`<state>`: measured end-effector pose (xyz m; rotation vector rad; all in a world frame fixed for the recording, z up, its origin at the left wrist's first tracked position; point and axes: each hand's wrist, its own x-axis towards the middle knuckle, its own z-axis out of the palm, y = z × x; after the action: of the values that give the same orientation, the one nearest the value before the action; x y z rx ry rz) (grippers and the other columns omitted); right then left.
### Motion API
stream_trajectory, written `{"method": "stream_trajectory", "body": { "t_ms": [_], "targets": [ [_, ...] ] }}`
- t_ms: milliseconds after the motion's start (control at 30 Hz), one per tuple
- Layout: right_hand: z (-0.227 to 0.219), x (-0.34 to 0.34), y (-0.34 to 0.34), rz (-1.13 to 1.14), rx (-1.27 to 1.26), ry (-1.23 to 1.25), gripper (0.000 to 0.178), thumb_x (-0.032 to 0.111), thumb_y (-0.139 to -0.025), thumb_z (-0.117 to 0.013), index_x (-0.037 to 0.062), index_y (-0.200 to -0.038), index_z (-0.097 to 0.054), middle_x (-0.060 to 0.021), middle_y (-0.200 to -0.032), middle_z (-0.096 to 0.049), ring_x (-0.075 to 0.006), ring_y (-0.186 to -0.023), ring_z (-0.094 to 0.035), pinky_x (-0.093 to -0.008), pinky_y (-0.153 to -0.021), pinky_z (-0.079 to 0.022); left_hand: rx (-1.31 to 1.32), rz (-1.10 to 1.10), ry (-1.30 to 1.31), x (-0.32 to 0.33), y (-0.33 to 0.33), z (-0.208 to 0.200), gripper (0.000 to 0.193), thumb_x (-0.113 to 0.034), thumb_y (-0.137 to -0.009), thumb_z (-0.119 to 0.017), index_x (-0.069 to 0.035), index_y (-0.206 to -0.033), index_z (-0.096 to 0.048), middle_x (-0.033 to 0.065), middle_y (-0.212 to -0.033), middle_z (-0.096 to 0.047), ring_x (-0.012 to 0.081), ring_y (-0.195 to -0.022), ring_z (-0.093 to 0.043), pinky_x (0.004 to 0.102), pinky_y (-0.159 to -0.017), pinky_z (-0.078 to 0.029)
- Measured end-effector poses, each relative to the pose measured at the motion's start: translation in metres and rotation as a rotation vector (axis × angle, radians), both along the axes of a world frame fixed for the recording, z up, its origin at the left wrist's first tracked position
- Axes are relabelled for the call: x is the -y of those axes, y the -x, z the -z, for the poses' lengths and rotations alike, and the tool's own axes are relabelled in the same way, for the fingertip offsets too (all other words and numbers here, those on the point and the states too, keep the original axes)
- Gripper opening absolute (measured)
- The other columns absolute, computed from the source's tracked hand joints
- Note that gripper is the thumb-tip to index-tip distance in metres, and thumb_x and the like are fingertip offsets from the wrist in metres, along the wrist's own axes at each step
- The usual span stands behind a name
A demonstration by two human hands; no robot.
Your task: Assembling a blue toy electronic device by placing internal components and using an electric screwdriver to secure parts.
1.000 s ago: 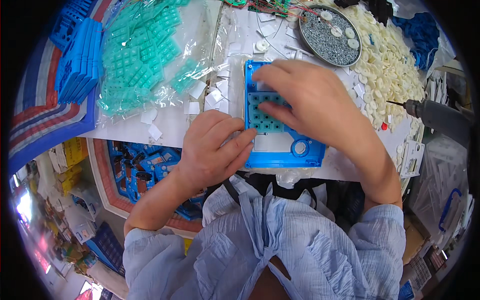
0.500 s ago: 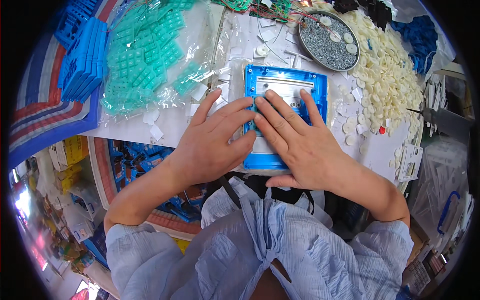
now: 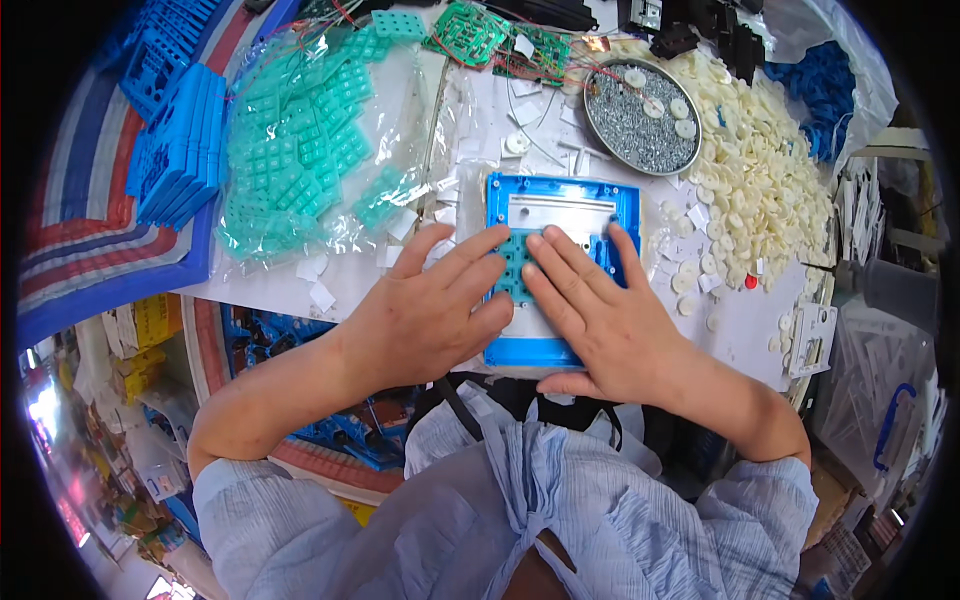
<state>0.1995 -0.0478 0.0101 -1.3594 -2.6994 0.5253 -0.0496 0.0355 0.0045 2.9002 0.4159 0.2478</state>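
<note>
A blue plastic casing [image 3: 535, 352] with a silvery inner plate lies flat on the table before me. In its left half sits a green rubber keypad [image 3: 516, 262], partly covered by my fingers. My left hand [image 3: 425, 310] rests at the casing's left edge, its fingertips touching the keypad. Spread over the casing's middle and right side, my right hand [image 3: 605, 320] presses its fingertips down beside and on the keypad, with the thumb near the front edge. Neither hand grips anything; both have their fingers stretched out.
Many green keypads [image 3: 300, 150] lie on plastic film at the left, beside stacked blue casings [image 3: 180, 150]. A round tray of screws [image 3: 640, 120] stands behind, next to a heap of cream discs [image 3: 760, 190]. Green circuit boards [image 3: 470, 35] with wires lie at the back.
The whole view has shifted, so the table and casing appear lower. My fingers have drawn apart slightly, showing more of the green keypad between them.
</note>
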Motion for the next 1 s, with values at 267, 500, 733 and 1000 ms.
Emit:
{"method": "stream_trajectory", "body": {
  "t_ms": [267,500,733,1000],
  "targets": [
    [-0.004,-0.002,0.001,-0.011,0.075,0.068,0.108,0.065,-0.076,-0.073,-0.0044,-0.152,-0.039,-0.0212,-0.164,-0.029,-0.0338,-0.156,-0.020,-0.0650,-0.119,-0.020,-0.117,0.083,0.232,-0.034,-0.017,-0.033,0.034,-0.026,-0.085,-0.074,-0.008,-0.112,-0.063,0.0145,-0.123,-0.062,0.0326,-0.123,-0.058,0.0456,-0.097,-0.044],
    [-0.008,0.000,0.003,0.004,0.012,0.017,0.104,0.063,-0.078,-0.073,-0.0034,-0.151,-0.041,-0.0219,-0.164,-0.030,-0.0346,-0.156,-0.021,-0.0697,-0.116,-0.020,-0.008,-0.767,-0.371,-0.211,-0.073,0.006,0.036,-0.037,-0.088,-0.072,-0.006,-0.105,-0.072,0.0120,-0.112,-0.069,0.0303,-0.104,-0.066,0.0488,-0.092,-0.048],
    [-0.014,-0.008,-0.024,-0.015,-0.494,-0.163,0.079,0.050,-0.084,-0.074,-0.0004,-0.141,-0.052,-0.0192,-0.148,-0.050,-0.0365,-0.135,-0.048,-0.0559,-0.105,-0.042,0.678,-0.654,0.085,-0.208,-0.075,-0.031,0.023,-0.026,-0.085,-0.077,-0.005,-0.089,-0.069,0.0099,-0.089,-0.069,0.0302,-0.080,-0.064,0.0413,-0.075,-0.049],
    [-0.026,-0.096,-0.002,0.623,-1.708,0.517,0.032,0.024,-0.099,-0.065,-0.0015,-0.118,-0.069,-0.0087,-0.110,-0.071,-0.0138,-0.092,-0.067,-0.0282,-0.079,-0.054,0.601,-0.145,-0.164,-0.068,-0.077,-0.053,0.037,0.007,-0.071,-0.069,-0.005,-0.105,-0.063,0.0133,-0.111,-0.065,0.0344,-0.099,-0.063,0.0431,-0.091,-0.051]
  ]
}}
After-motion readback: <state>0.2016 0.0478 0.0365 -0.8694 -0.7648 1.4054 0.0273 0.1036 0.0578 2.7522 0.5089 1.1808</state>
